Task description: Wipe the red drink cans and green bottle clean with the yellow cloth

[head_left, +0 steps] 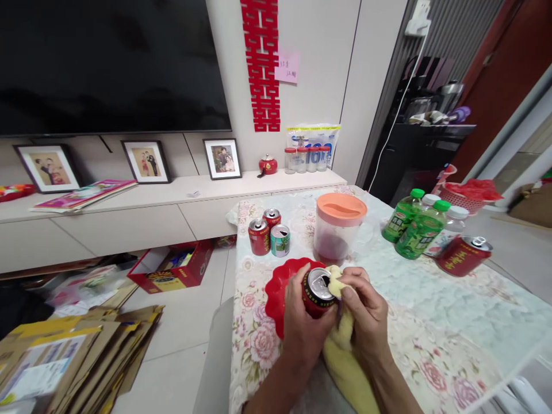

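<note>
A dark red can (318, 305) with an opened silver top is gripped by my left hand (297, 322), its top tilted up toward me. My right hand (368, 307) pinches a pale yellow cloth (340, 333); a bunched corner of it touches the can's rim beside the opening. The rest of the cloth hangs down between my forearms. Behind and under the can, a red scalloped dish (276, 290) rests on the flowered tablecloth (254, 322), partly hidden by my left hand.
Two red cans (259, 238) and a green can (280, 241) stand behind the dish, near a clear tub with an orange lid (341, 206). Green bottles (420, 230) and a tilted red can (461, 256) are at the right. A red box (172, 276) lies on the floor.
</note>
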### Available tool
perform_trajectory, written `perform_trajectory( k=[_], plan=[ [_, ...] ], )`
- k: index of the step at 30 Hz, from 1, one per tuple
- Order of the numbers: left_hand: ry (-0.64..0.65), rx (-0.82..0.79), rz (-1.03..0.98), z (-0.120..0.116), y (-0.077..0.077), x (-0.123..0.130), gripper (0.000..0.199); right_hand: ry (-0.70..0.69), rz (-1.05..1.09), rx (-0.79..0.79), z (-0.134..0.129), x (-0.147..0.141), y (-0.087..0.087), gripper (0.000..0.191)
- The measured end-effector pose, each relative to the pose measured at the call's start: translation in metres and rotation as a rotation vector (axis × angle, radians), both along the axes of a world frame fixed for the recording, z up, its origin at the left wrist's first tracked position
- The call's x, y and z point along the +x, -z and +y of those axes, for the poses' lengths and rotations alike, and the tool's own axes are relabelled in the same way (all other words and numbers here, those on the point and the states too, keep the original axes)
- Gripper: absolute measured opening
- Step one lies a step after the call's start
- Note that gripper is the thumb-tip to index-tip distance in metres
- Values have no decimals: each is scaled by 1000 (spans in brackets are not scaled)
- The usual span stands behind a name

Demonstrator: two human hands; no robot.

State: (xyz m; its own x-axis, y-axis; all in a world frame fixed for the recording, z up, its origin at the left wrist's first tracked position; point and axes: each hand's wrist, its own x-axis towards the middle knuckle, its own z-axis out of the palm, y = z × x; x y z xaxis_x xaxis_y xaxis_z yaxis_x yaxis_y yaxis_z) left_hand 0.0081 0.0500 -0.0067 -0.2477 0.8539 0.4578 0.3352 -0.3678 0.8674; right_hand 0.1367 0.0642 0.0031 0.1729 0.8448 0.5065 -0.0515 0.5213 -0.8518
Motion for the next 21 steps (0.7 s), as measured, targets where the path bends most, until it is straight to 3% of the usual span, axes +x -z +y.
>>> perform_trajectory(
  k=[10,15,21],
  plan=[
    [-119,214,337,1,2,3,59,35,-121,-92,11,4,-16,6],
    [-123,225,348,1,5,5,61,48,-120,-115,14,3,-21,8],
    [-137,151,221,0,4,4,59,7,-81,-176,11,0,-14,13]
  ],
)
